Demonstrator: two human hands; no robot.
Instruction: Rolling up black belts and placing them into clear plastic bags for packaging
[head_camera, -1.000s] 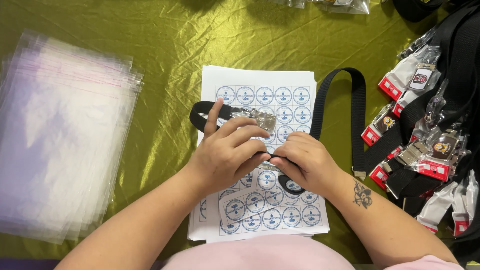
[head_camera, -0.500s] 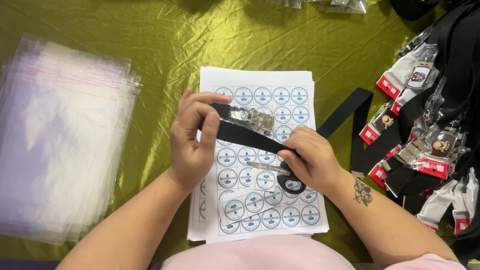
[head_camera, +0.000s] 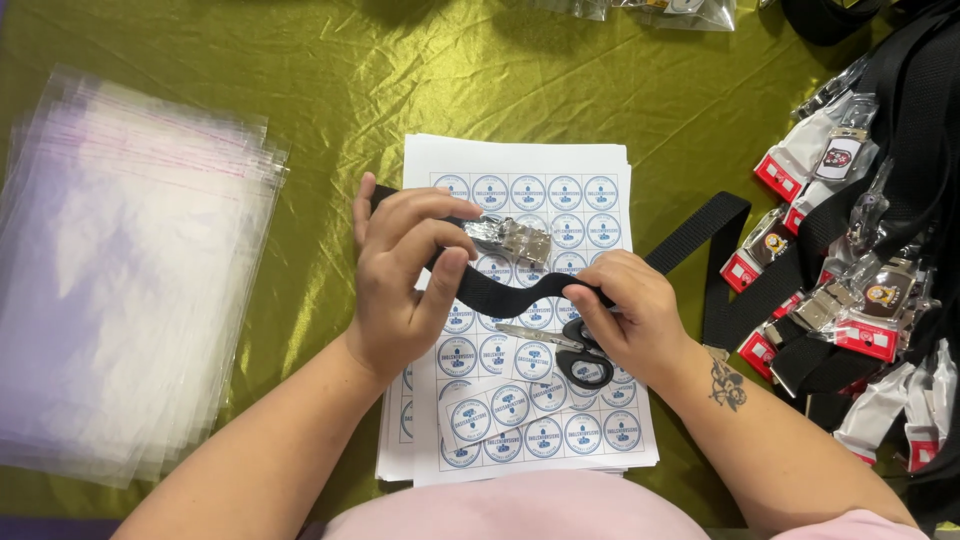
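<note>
A: What covers the table?

B: A shiny olive-gold cloth. On its left lies a big stack of clear plastic bags, and along the right edge sits a heap of packed black lanyards with red-tagged buckles.

A: And in the middle?

B: A pile of white sticker sheets printed with rows of round blue labels. Both hands work above it.

A: What do they hold?

B: A black webbing strap. The left hand has its fingers curled around one end of the strap, thumb pressed on top, just beside a silver metal clasp fixed to the strap. The right hand pinches the strap farther along between fingertips and thumb. From there the strap runs off right and loops back toward the heap.

A: Anything smaller?

B: Small black-handled scissors lie on the sheets, partly under the right hand, blades pointing left. Whether that hand touches them, I cannot tell.
</note>
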